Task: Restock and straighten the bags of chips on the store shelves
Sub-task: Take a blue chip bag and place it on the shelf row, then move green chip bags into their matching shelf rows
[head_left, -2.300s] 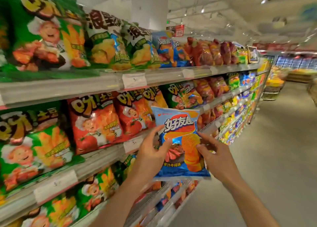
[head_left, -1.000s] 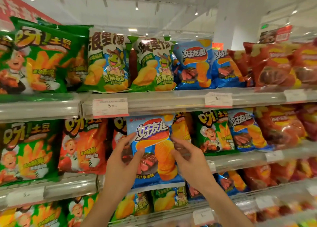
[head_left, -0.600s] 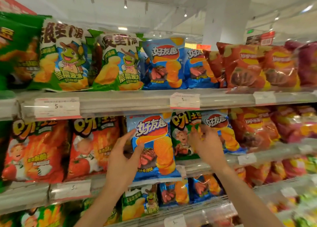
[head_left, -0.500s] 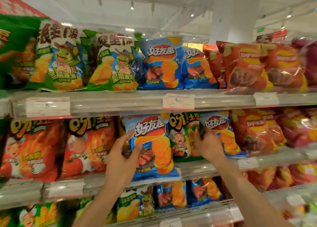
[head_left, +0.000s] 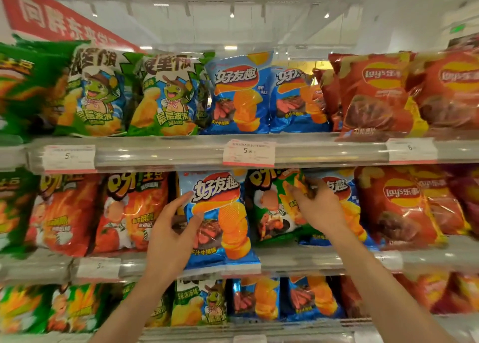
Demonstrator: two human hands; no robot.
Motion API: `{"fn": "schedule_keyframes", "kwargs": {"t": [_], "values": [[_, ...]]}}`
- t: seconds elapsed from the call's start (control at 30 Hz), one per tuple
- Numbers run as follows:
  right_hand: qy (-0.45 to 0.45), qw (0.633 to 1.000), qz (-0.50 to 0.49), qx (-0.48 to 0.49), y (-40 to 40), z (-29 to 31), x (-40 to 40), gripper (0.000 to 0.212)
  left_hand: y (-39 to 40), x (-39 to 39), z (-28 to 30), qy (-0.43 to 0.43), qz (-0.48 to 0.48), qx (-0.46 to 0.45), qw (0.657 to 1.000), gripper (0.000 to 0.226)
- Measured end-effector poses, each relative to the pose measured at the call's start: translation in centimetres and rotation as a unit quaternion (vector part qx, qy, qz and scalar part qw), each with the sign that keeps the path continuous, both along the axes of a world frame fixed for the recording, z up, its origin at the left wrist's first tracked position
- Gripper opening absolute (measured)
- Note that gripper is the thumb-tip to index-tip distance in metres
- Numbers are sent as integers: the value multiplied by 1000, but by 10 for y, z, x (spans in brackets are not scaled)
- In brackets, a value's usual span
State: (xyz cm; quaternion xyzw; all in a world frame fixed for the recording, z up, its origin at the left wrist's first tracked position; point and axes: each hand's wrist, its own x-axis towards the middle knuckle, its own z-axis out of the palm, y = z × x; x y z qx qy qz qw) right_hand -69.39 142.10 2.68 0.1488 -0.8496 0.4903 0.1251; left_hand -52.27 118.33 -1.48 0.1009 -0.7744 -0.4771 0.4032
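A blue chip bag stands upright at the front of the middle shelf, its lower edge hanging over the shelf lip. My left hand holds it by the left edge, thumb on the front. To its right a green chip bag stands on the same shelf. My right hand pinches that green bag's upper right corner. Behind my right hand another blue bag is partly hidden.
Red-orange bags fill the middle shelf to the left, red Lay's bags to the right. The top shelf carries green, blue and red bags above price tags. A lower shelf holds more bags.
My right hand has left the blue bag and moved right to the green bag's corner. The blue bag went from held in the aisle to standing on the middle shelf.
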Motion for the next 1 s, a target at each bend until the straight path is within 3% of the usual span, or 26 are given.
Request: {"fn": "schedule_keyframes", "kwargs": {"t": [0.5, 0.63, 0.77, 0.87, 1.0], "values": [[-35, 995, -77, -58, 131, -11, 24, 74, 49, -97, 2, 26, -11, -47, 999, 41], [-27, 993, -71, -86, 141, -21, 34, 65, 61, -124, -13, -26, -6, -78, 997, 44], [-37, 993, -73, -87, 139, -26, 39, 60, 34, -157, -40, -96, -98, -108, 985, 63], [-43, 993, -67, -90, 135, -26, 42, 64, 39, -141, -25, -96, -111, -106, 983, 67], [-57, 991, -53, -108, 127, -28, 43, 66, 66, -98, -1, -20, -34, -116, 992, 52]]}}
